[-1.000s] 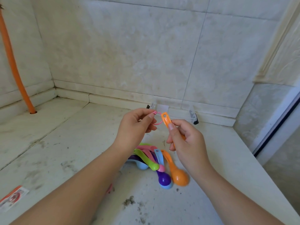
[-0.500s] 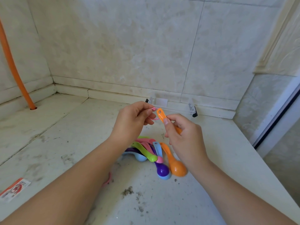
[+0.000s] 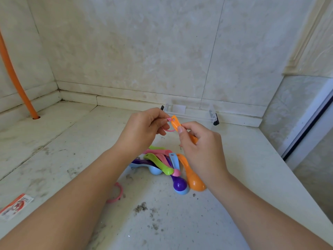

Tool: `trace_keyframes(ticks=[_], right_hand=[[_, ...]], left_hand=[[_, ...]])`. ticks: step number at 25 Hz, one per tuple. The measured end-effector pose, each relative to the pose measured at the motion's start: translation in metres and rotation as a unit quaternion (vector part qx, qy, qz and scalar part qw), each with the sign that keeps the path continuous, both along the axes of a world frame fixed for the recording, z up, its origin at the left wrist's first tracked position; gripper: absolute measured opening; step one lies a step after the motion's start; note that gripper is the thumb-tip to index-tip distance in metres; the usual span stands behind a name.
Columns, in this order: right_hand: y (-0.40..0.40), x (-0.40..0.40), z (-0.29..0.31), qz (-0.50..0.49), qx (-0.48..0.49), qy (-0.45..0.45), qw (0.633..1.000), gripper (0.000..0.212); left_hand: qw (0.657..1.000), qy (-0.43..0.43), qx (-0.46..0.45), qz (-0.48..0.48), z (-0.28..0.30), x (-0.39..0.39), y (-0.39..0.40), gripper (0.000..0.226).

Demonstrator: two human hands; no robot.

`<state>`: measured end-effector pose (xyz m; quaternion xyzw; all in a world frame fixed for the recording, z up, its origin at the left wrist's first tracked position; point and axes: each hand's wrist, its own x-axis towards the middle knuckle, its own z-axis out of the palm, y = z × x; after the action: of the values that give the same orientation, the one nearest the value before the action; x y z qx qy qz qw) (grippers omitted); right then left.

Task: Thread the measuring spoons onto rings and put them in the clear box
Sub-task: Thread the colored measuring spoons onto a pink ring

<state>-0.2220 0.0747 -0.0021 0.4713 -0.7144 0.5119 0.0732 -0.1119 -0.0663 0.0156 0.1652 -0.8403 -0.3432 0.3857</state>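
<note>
My left hand [image 3: 144, 130] pinches a thin pink ring [image 3: 168, 129], whose open end meets the hole in the handle of an orange measuring spoon [image 3: 175, 123]. My right hand [image 3: 200, 147] grips that spoon by its handle, with the bowl hidden in my palm. Below the hands lies a pile of coloured spoons [image 3: 167, 165]: green, pink, purple, blue and another orange one [image 3: 191, 175]. A second pink ring [image 3: 117, 193] lies by my left forearm. The clear box [image 3: 191, 112] stands against the back wall.
The work is on a dirty pale tiled ledge [image 3: 54, 150] in a wall corner. An orange pipe [image 3: 14, 74] rises at the far left. A red and white packet [image 3: 16, 206] lies at the front left. The ledge drops off at the right edge.
The ring's end has come up to the hole in the orange spoon's handle. The camera has tilted, so hands and spoons sit lower in view.
</note>
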Motion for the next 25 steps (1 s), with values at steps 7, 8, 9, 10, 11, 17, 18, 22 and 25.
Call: trace_keyframes(ticks=[7, 8, 9, 10, 11, 17, 18, 22, 25], right_hand=[[0.000, 0.003, 0.007, 0.064, -0.006, -0.224, 0.972, 0.022], [0.000, 0.004, 0.009, 0.081, 0.000, -0.252, 0.964, 0.025], [0.001, 0.006, 0.010, 0.097, 0.006, -0.268, 0.959, 0.028], [0.002, 0.008, 0.012, 0.110, 0.011, -0.275, 0.955, 0.030], [0.002, 0.011, 0.013, 0.119, 0.013, -0.277, 0.953, 0.032], [0.001, 0.022, 0.013, 0.162, 0.017, -0.246, 0.955, 0.034], [0.002, 0.022, 0.011, 0.162, 0.020, -0.226, 0.961, 0.035], [0.002, 0.017, 0.006, 0.146, 0.022, -0.171, 0.974, 0.036], [0.001, 0.003, 0.006, 0.087, 0.015, -0.128, 0.988, 0.028]], left_hand=[[0.998, 0.054, 0.043, 0.012, 0.003, 0.001, -0.001, 0.015], [0.996, 0.067, 0.063, 0.008, 0.004, 0.002, 0.001, 0.014], [0.993, 0.082, 0.090, 0.000, 0.005, 0.002, 0.003, 0.013], [0.987, 0.101, 0.122, -0.011, 0.005, 0.002, 0.006, 0.013], [0.980, 0.119, 0.156, -0.023, 0.006, 0.001, 0.009, 0.013], [0.927, 0.180, 0.296, -0.144, 0.009, -0.001, 0.023, 0.021], [0.921, 0.188, 0.306, -0.151, 0.009, -0.001, 0.023, 0.022], [0.916, 0.230, 0.307, -0.121, 0.013, 0.002, 0.019, 0.024], [0.906, 0.250, 0.327, -0.101, 0.014, 0.004, 0.016, 0.023]])
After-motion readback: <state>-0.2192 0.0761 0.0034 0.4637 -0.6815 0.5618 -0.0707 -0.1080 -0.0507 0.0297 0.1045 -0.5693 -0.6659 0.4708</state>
